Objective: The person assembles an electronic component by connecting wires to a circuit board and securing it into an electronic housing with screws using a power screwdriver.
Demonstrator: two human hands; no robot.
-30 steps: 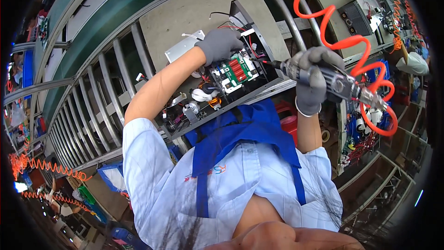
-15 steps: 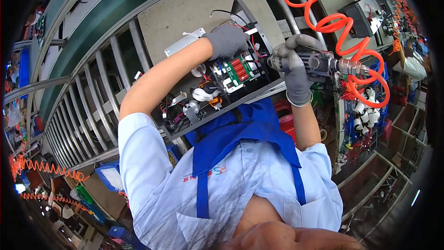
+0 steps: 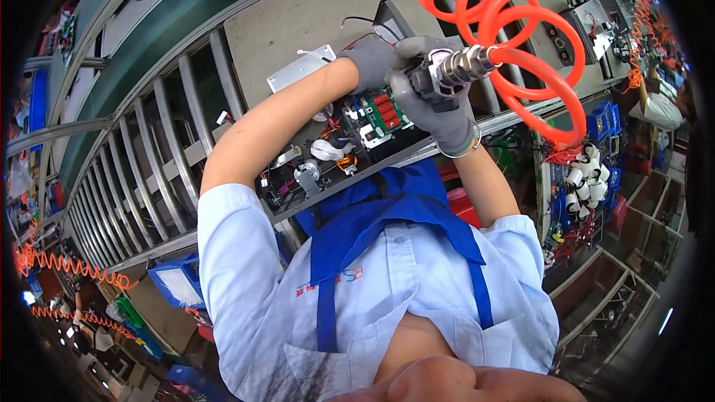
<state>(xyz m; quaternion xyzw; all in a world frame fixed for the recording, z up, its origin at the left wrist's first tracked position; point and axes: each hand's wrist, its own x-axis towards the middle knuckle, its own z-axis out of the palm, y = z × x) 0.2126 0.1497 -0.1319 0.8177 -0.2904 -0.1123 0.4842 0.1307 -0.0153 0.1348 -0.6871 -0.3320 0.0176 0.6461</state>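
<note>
My right hand (image 3: 445,120), in a grey glove, is wrapped around a dark air screwdriver (image 3: 426,80). A metal fitting (image 3: 468,65) joins the tool to its coiled orange hose. The screwdriver stands over the right end of an open grey metal case (image 3: 348,187); its tip is out of sight. My gloved left hand (image 3: 370,63) reaches into the far right part of the case, close beside my right hand, which covers its fingers. Inside the case are a green circuit board (image 3: 385,115) with red parts, white bundled wire (image 3: 331,150) and a small round metal part (image 3: 307,173).
The case rests on a pale board (image 3: 275,26) above a roller conveyor (image 3: 153,156). A light metal plate (image 3: 302,67) lies behind my left forearm. The orange hose (image 3: 521,26) loops over the right side. Blue bins (image 3: 603,120) and white parts (image 3: 588,179) stand at right.
My right hand has moved left and tilted the screwdriver from lying sideways to pointing down into the case. The hose loops shifted with it. My left hand has moved slightly right.
</note>
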